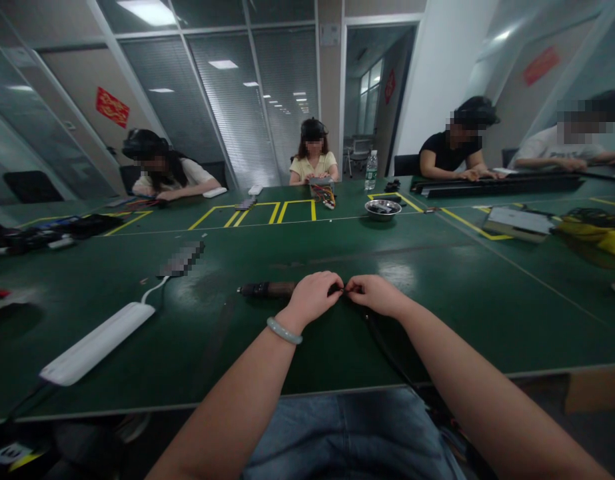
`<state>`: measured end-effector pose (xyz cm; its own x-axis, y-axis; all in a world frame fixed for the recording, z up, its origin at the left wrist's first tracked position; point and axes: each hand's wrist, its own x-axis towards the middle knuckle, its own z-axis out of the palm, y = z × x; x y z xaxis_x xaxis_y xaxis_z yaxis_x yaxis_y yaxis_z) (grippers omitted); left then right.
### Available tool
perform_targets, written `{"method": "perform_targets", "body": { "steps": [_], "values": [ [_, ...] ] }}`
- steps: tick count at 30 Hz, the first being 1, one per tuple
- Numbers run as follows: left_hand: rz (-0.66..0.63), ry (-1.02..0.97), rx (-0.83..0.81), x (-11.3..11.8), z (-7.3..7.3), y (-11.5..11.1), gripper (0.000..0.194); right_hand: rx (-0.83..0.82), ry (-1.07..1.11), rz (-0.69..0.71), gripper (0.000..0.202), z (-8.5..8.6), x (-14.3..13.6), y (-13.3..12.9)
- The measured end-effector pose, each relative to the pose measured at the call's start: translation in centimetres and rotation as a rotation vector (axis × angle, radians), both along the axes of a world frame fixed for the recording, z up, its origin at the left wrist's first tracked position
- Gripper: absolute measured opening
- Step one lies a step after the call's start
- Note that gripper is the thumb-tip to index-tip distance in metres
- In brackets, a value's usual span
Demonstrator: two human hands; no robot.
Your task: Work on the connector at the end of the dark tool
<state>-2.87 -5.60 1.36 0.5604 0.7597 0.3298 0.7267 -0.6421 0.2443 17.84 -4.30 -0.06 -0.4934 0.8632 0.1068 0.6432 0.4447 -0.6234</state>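
An electric screwdriver (274, 290) with a brown body and black nose lies on the green table, its tip pointing left. My left hand (314, 297) is closed over its rear end and covers that part. Close beside it, my right hand (377, 295) pinches the end of a black cable (380, 337) at the screwdriver's rear. The fingertips of both hands nearly meet there; whether the cable is joined to the tool is hidden. From my right hand the cable drops over the table's front edge.
A white power strip (97, 343) lies at left, with a phone (182, 259) beyond it. Farther back are a metal bowl (382, 210), a water bottle (371, 171), yellow tape outlines and a grey box (518, 223). Several people sit working along the far side.
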Motion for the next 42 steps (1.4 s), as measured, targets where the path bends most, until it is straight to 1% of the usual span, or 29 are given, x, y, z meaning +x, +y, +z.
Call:
{"method": "perform_targets", "body": {
  "steps": [8,12,16,22,27,33,42],
  "values": [
    [0.008,0.000,-0.019,0.15,-0.11,0.07,0.011,0.025,-0.020,-0.037,0.017,-0.05,-0.15,-0.08],
    [-0.014,-0.014,-0.016,0.08,-0.11,0.10,0.012,0.026,-0.030,-0.028,0.018,-0.10,0.01,0.04],
    [-0.009,-0.004,-0.037,0.05,-0.20,0.21,0.013,0.024,-0.034,-0.009,0.019,-0.13,0.09,0.09],
    [-0.013,0.001,-0.042,-0.03,-0.09,0.12,0.014,0.044,-0.057,-0.004,0.019,0.21,0.01,-0.02],
    [0.013,-0.060,-0.023,-0.10,-0.10,0.02,0.019,0.047,-0.050,0.003,0.018,0.13,0.14,0.10],
    [0.002,-0.029,-0.040,-0.05,-0.22,0.09,0.011,0.066,-0.057,-0.003,0.018,0.22,0.19,0.09],
    [-0.006,-0.043,-0.013,-0.15,-0.25,0.12,0.012,0.068,-0.039,-0.016,0.017,0.34,0.05,0.03]
  ]
}}
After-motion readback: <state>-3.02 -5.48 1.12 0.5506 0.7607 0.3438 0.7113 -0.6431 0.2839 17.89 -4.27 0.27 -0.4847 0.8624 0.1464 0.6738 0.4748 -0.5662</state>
